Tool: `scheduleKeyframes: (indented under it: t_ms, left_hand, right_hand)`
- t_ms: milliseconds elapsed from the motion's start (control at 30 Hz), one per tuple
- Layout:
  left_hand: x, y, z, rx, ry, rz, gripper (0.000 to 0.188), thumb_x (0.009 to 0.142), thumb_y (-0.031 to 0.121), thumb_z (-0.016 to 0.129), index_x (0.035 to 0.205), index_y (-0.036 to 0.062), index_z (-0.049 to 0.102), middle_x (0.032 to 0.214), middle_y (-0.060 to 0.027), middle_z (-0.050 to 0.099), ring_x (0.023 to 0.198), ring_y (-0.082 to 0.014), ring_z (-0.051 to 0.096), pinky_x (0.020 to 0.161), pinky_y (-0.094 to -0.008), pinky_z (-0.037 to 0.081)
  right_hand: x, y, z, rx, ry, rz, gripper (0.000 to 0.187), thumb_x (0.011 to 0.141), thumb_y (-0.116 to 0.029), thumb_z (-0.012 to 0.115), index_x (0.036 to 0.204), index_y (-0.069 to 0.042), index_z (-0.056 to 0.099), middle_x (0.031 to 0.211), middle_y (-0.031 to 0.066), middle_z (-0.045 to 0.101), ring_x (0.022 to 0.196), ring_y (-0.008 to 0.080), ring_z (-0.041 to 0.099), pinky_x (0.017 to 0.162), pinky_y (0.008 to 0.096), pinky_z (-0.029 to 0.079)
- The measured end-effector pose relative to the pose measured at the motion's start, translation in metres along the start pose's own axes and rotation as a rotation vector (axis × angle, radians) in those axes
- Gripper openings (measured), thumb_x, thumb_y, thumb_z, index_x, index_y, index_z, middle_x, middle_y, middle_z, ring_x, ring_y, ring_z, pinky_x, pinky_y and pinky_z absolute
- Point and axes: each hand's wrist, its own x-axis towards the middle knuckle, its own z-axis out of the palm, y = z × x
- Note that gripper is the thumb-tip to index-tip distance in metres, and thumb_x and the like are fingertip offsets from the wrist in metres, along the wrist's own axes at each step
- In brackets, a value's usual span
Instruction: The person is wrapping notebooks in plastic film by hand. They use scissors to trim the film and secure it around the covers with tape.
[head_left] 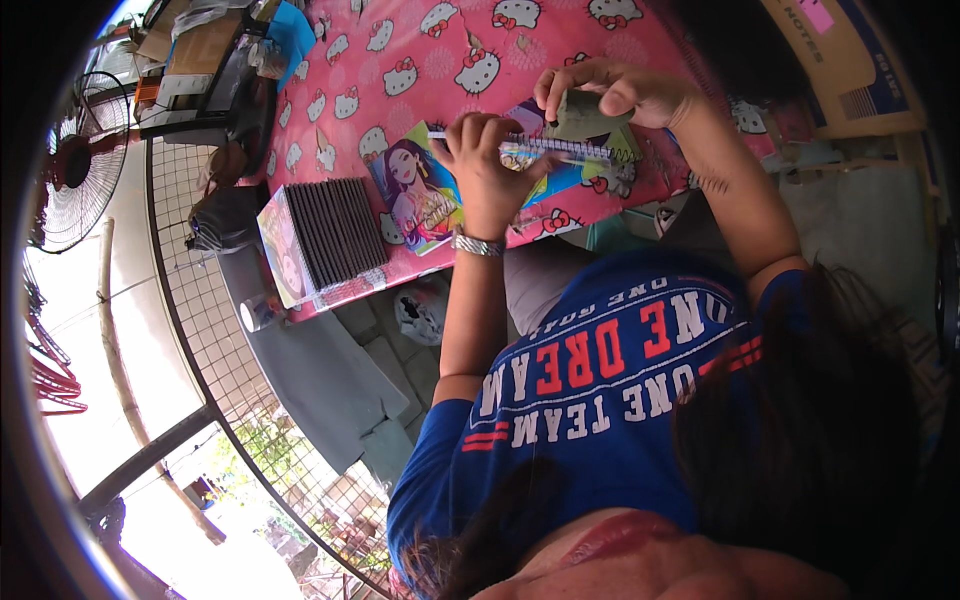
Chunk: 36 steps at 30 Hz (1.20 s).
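Observation:
My left hand (pixel 483 168), with a metal watch (pixel 478 243) at its wrist, grips a spiral notebook (pixel 570 150) held tilted over the table. The notebook's wire coil runs along the edge toward my right. Across from it, my right hand (pixel 650 92) curls its fingers over a flat grey-green sheet (pixel 585 118); whether the sheet belongs to the notebook I cannot tell. A small dark bit shows by the right fingertips. Under and left of my left hand lies a colourful cover with a drawn girl (pixel 412 190). Farther left stands a row of black-bound notebooks (pixel 335 232).
A pink cartoon-cat tablecloth (pixel 400 75) covers the table. Cardboard boxes (pixel 205 45) and a blue sheet (pixel 290 40) crowd its far left. A cardboard carton (pixel 850 70) stands far right. At left are a black fan (pixel 80 165) and a wire grid (pixel 200 300).

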Motion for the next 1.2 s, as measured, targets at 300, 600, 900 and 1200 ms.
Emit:
scheduleKeyframes:
  t_ms: [300,600,900,1200]
  left_hand:
    - [0.002,-0.017,0.003,-0.112,-0.045,0.045,0.043,0.052,0.03,0.09,0.085,0.0126,0.068,0.093,-0.0016,0.061,0.1,-0.0259,0.052,0.092,-0.0441,0.034]
    - [0.002,0.002,0.002,-0.168,-0.056,0.038,0.045,0.055,0.033,0.091,0.087,0.012,0.067,0.089,-0.0006,0.061,0.098,-0.0256,0.053,0.091,-0.0433,0.034]
    - [0.004,-0.003,-0.002,-0.197,-0.063,0.01,0.041,0.057,0.029,0.09,0.086,0.0118,0.066,0.09,-0.0011,0.063,0.097,-0.0255,0.055,0.091,-0.0416,0.035]
    - [-0.001,-0.018,-0.006,-0.189,-0.018,0.051,0.042,0.061,0.026,0.09,0.09,0.0094,0.065,0.092,-0.0045,0.063,0.094,-0.0276,0.055,0.083,-0.0407,0.041]
  right_hand:
    - [0.014,-0.002,0.0,-0.487,0.075,-0.044,0.042,0.076,-0.032,0.071,0.11,-0.006,0.066,0.106,0.0067,0.06,0.1,0.0148,0.057,0.086,0.03,0.046]
    - [-0.004,-0.014,0.005,-0.084,0.02,-0.065,0.045,0.068,-0.035,0.071,0.101,-0.005,0.065,0.109,0.0044,0.051,0.105,0.0181,0.049,0.095,0.0344,0.04]
    - [0.007,-0.014,0.005,-0.035,-0.064,-0.042,0.045,0.071,-0.033,0.073,0.108,-0.008,0.069,0.121,0.0074,0.054,0.111,0.0207,0.051,0.099,0.034,0.039]
    - [0.026,-0.008,0.003,-0.349,0.045,-0.015,0.049,0.078,-0.039,0.076,0.115,-0.007,0.067,0.113,0.0056,0.06,0.105,0.0154,0.057,0.091,0.0294,0.045]
